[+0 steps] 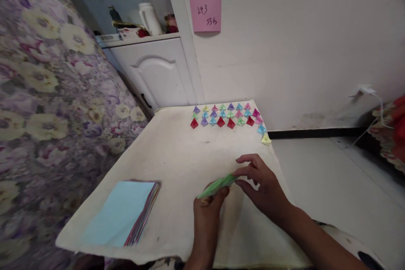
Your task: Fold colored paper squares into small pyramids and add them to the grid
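Note:
Over the front part of the cloth-covered table, my left hand (pixel 209 209) grips a piece of folded green paper (pixel 215 187), thumb on the near side and the other fingers mostly hidden behind it. My right hand (pixel 261 183) comes in from the right, its thumb and index finger closed on the paper's right tip while the other fingers are lifted and bent. Left of my hands lies a stack of coloured paper sheets (pixel 122 209) with a light blue sheet on top. Rows of small folded paper pieces (pixel 220 122) in several colours stand along the far edge.
The table (pixel 171 147) has a cream cloth. A yellow folded piece (pixel 265 139) sits at its right edge. A floral curtain (pixel 79 135) hangs on the left, beside a white cabinet (pixel 158 71). A pink note (pixel 205 10) is on the wall; a plugged-in charger (pixel 367 90) is at right.

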The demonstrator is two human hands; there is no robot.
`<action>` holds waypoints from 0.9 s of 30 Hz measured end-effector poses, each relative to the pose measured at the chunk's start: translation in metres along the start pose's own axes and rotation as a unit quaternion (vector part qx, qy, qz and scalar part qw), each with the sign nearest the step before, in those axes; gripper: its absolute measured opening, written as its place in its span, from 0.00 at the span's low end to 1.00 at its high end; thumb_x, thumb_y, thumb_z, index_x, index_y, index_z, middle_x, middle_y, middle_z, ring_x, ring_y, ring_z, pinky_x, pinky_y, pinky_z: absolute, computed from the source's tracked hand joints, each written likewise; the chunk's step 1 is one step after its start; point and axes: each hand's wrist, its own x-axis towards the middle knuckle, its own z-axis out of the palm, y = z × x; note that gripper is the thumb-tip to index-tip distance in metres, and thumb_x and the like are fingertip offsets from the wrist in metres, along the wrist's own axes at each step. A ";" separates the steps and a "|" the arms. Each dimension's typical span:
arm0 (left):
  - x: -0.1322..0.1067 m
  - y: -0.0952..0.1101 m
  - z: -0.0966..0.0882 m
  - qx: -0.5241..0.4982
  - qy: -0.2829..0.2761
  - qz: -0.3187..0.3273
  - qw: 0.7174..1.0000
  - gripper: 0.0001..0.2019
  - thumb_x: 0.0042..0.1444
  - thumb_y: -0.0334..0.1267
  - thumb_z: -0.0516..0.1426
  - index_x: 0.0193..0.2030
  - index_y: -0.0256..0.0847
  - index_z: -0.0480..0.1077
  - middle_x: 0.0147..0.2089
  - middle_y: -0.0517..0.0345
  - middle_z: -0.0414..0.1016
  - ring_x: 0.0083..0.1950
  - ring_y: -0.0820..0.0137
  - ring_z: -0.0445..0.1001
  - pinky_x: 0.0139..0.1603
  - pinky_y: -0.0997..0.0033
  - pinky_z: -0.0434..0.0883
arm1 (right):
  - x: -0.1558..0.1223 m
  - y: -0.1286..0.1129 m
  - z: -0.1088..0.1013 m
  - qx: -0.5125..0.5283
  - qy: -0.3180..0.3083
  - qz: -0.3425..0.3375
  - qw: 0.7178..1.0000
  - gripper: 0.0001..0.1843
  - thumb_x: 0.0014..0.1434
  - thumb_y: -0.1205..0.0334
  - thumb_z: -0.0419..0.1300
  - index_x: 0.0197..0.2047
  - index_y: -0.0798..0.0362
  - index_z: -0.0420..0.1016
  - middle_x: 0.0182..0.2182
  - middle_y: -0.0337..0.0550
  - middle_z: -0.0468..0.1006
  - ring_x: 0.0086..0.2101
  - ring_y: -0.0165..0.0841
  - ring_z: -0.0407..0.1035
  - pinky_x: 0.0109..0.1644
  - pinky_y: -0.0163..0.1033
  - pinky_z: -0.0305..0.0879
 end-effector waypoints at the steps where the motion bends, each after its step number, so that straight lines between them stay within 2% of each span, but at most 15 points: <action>1: 0.000 0.000 0.000 0.002 -0.001 0.001 1.000 0.10 0.43 0.36 0.64 0.35 0.37 0.79 0.31 0.56 0.81 0.37 0.62 0.76 0.44 0.63 0.71 | 0.000 0.000 0.000 -0.011 -0.001 -0.004 1.000 0.09 0.54 0.69 0.57 0.37 0.47 0.75 0.46 0.44 0.67 0.31 0.29 0.65 0.34 0.37 0.67; 8: -0.002 0.000 0.000 0.011 -0.008 -0.004 1.000 0.11 0.44 0.35 0.63 0.36 0.39 0.79 0.33 0.56 0.81 0.38 0.63 0.76 0.45 0.65 0.70 | -0.001 -0.001 -0.001 -0.032 0.001 -0.014 0.999 0.09 0.53 0.71 0.57 0.36 0.48 0.73 0.46 0.44 0.67 0.35 0.32 0.65 0.38 0.40 0.66; 16: -0.003 0.002 0.002 0.027 0.000 -0.006 1.000 0.10 0.43 0.35 0.63 0.35 0.39 0.79 0.31 0.57 0.81 0.36 0.65 0.76 0.42 0.68 0.70 | 0.001 -0.002 -0.003 -0.052 0.012 -0.034 0.998 0.07 0.52 0.71 0.58 0.32 0.49 0.72 0.44 0.45 0.69 0.39 0.36 0.65 0.39 0.42 0.66; 21: -0.002 0.000 0.000 0.038 -0.007 -0.015 0.999 0.10 0.43 0.36 0.64 0.36 0.40 0.79 0.34 0.57 0.81 0.39 0.64 0.76 0.43 0.69 0.70 | 0.003 -0.002 -0.004 -0.050 0.004 -0.049 0.998 0.12 0.51 0.72 0.58 0.38 0.48 0.71 0.39 0.44 0.70 0.42 0.38 0.64 0.44 0.44 0.64; 27: 0.000 -0.004 -0.003 0.038 -0.028 -0.011 0.999 0.11 0.45 0.36 0.63 0.37 0.40 0.79 0.35 0.57 0.81 0.40 0.64 0.76 0.45 0.68 0.70 | 0.002 -0.001 -0.003 -0.050 -0.009 -0.036 0.998 0.11 0.52 0.73 0.58 0.36 0.47 0.73 0.41 0.43 0.68 0.41 0.36 0.63 0.41 0.42 0.64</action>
